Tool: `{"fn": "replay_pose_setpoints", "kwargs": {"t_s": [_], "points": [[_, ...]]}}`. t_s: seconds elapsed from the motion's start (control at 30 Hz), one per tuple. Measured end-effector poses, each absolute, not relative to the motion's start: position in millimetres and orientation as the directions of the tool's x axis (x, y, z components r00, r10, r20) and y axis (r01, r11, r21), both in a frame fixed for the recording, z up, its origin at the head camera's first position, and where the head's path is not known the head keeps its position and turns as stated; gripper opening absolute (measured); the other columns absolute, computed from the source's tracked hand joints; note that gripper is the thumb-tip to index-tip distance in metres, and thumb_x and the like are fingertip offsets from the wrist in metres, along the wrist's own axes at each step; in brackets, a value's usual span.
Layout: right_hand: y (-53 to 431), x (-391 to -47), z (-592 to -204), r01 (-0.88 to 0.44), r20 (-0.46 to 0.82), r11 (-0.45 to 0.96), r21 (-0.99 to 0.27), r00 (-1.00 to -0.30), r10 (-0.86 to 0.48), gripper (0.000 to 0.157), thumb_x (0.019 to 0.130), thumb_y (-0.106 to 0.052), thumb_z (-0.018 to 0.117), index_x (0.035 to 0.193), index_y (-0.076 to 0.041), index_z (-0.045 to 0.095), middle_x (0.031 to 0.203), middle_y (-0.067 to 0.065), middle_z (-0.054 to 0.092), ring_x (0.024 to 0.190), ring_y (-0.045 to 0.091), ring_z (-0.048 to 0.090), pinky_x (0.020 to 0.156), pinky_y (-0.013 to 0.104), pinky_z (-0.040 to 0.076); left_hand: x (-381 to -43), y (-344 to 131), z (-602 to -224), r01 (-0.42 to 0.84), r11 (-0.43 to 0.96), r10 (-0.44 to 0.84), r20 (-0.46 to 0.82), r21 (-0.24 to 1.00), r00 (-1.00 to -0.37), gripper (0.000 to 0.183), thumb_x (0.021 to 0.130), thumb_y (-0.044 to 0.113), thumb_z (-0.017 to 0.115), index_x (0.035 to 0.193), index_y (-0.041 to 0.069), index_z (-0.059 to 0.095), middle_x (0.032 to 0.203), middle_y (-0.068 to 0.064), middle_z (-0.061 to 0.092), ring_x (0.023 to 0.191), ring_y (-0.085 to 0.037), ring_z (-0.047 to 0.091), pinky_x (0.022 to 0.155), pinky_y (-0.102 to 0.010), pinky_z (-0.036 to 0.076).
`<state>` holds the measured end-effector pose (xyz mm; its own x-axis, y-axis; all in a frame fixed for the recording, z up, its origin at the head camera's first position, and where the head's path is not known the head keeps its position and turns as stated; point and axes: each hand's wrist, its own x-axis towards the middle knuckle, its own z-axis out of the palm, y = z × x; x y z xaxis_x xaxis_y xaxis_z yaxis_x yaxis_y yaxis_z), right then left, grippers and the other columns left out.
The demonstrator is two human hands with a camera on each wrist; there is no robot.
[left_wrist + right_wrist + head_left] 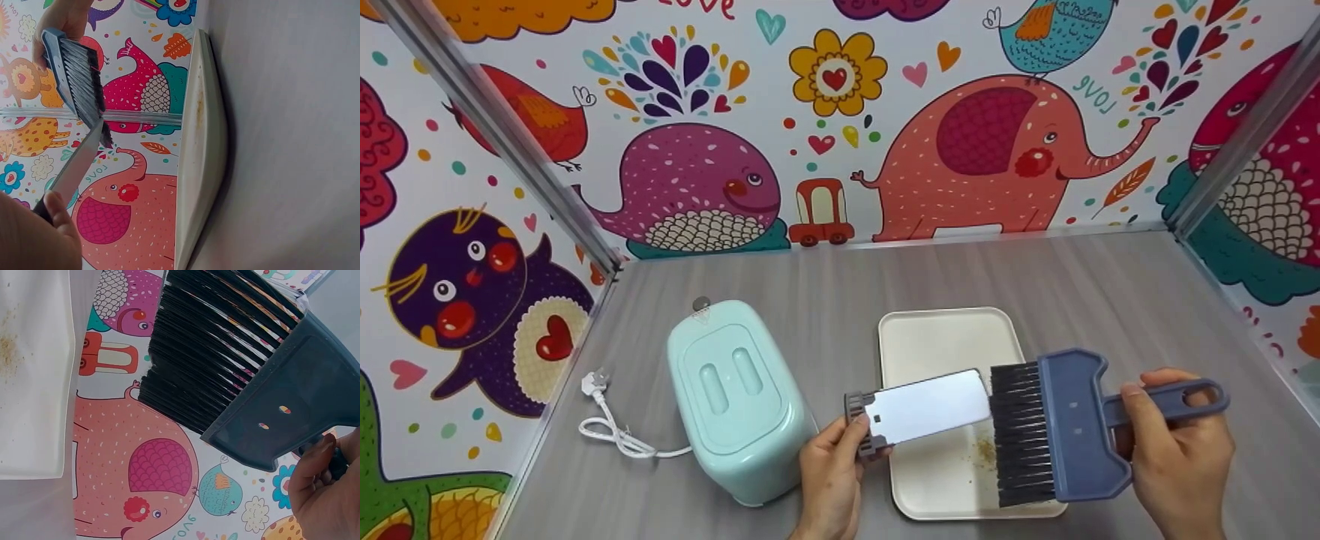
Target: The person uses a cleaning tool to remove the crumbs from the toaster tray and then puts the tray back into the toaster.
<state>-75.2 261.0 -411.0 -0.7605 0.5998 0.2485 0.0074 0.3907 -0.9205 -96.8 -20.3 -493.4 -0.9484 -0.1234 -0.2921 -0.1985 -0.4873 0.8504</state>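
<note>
My left hand (831,476) pinches the grey plastic end of a crumb tray (926,409), a shiny flat metal plate, thumb on top. The plate is held over a cream serving tray (945,337), on which brown crumbs (985,452) lie scattered. With my right hand (1183,442) I grip the handle of a blue brush (1084,427). Its black bristles (208,349) point left and meet the far end of the metal plate in the left wrist view. Both tools are raised above the cream tray (216,140).
A mint-green toaster (735,397) with a lid on top stands left of the serving tray. Its white cord and plug (619,439) lie on the grey table (825,300). Printed cartoon panels (825,150) wall off the back and sides.
</note>
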Motion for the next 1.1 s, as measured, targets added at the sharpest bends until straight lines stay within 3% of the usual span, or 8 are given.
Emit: {"fn": "replay_pose_setpoints", "kwargs": {"t_s": [0.3, 0.5, 0.63, 1.1], "points": [[263, -74, -408, -0.025, 0.26, 0.35, -0.936, -0.72, 0.644, 0.019, 0.103, 0.001, 0.061, 0.107, -0.018, 0.06, 0.069, 0.0, 0.058, 0.044, 0.01, 0.049, 0.045, 0.014, 0.044, -96, -20, -495, -0.191, -0.485, -0.126, -0.284, 0.854, -0.95, 0.027, 0.103, 0.006, 0.063, 0.12, -0.013, 0.071, 0.11, -0.019, 0.074, 0.089, -0.021, 0.071, 0.075, -0.033, 0.061], [259, -75, -411, -0.121, 0.231, 0.206, -0.971, -0.701, 0.675, 0.016, 0.103, -0.001, 0.062, 0.108, -0.015, 0.061, 0.073, 0.002, 0.062, 0.047, 0.01, 0.053, 0.049, 0.013, 0.049, -97, -17, -497, -0.222, -0.459, -0.112, -0.304, 0.86, -0.946, 0.027, 0.104, 0.007, 0.063, 0.123, -0.011, 0.071, 0.114, -0.019, 0.074, 0.09, -0.021, 0.071, 0.074, -0.034, 0.061], [254, -75, -414, -0.177, 0.202, 0.107, -0.978, -0.708, 0.676, 0.013, 0.103, -0.001, 0.063, 0.11, -0.012, 0.06, 0.074, 0.005, 0.063, 0.05, 0.011, 0.057, 0.052, 0.014, 0.052, -97, -18, -496, -0.249, -0.448, -0.096, -0.323, 0.859, -0.942, 0.026, 0.104, 0.007, 0.063, 0.119, -0.011, 0.071, 0.105, -0.017, 0.075, 0.084, -0.02, 0.071, 0.073, -0.033, 0.061], [226, -74, -429, -0.255, 0.199, -0.003, -0.967, -0.763, 0.615, 0.015, 0.099, 0.009, 0.063, 0.107, -0.004, 0.06, 0.072, 0.009, 0.064, 0.046, 0.013, 0.058, 0.046, 0.02, 0.052, -96, -18, -494, -0.289, -0.447, -0.036, -0.34, 0.847, -0.94, 0.022, 0.103, 0.008, 0.063, 0.107, -0.012, 0.073, 0.088, -0.012, 0.073, 0.076, -0.018, 0.07, 0.07, -0.031, 0.061]]}}
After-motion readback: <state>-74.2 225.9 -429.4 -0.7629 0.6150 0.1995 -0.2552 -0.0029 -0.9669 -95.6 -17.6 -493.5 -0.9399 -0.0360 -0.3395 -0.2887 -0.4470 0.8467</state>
